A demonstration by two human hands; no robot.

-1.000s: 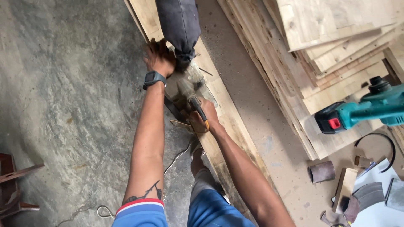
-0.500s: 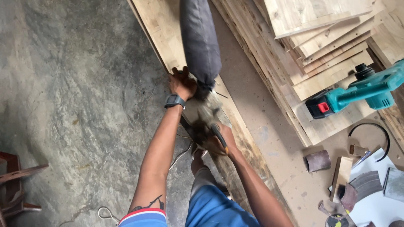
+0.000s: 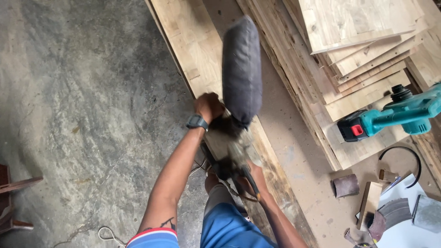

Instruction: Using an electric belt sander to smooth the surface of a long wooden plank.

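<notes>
A hand-held power sander (image 3: 232, 147) with a dark grey dust bag (image 3: 241, 69) rests on a long pale wooden board (image 3: 186, 32) that runs away from me. My left hand (image 3: 209, 106), a black watch on its wrist, grips the front of the sander beside the bag. Closer to me, my right hand (image 3: 252, 180) is closed around the rear handle, which has a black and yellow grip. The tool's body is blurred.
A stack of wooden boards (image 3: 358, 50) lies to the right, with a teal cordless power tool (image 3: 390, 117) on it. Sandpaper pieces (image 3: 345, 185), a wood block (image 3: 369, 205) and a black ring (image 3: 400, 156) sit at lower right. Concrete floor (image 3: 82, 115) spreads left.
Both hands have drawn the sander back along the board toward me. The dust bag has come lower and further right in view.
</notes>
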